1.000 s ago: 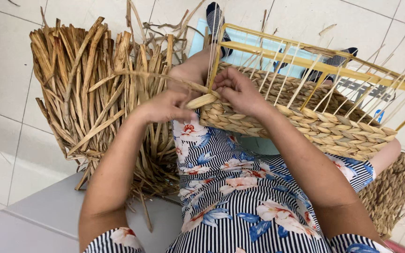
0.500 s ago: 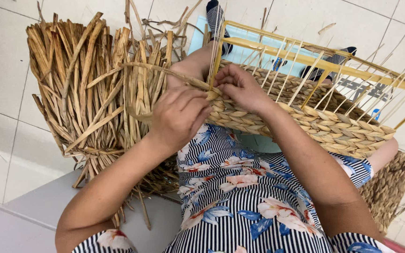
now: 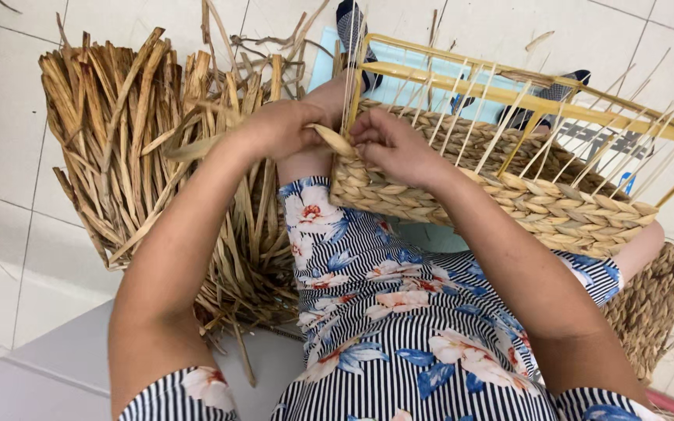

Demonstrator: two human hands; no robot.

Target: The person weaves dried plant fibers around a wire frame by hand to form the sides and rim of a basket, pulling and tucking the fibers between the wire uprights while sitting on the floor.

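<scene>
So the left hand is now brought back in against the basket corner, whereas half a second ago it was sitting lower, over the lap, with the strand stretched out sideways toward the bundle; looks like the slack is being taken up and the strand is being snugged into the weave at the near-left corner. The strand is pinched closed in the left grip, and its tip is pressed between the fingers of the right hand, which is closed on it right at the corner stakes. The basket is kept on the lap, tilted, half woven, with bare upright stakes above the woven band. Counts: two hands, one basket in progress, one finished-looking woven basket at the right edge, one big bundle of dried strands on the tiled floor, too many to be counted. Roughly a dozen-plus stakes are seen, exact number can't be told.
</scene>
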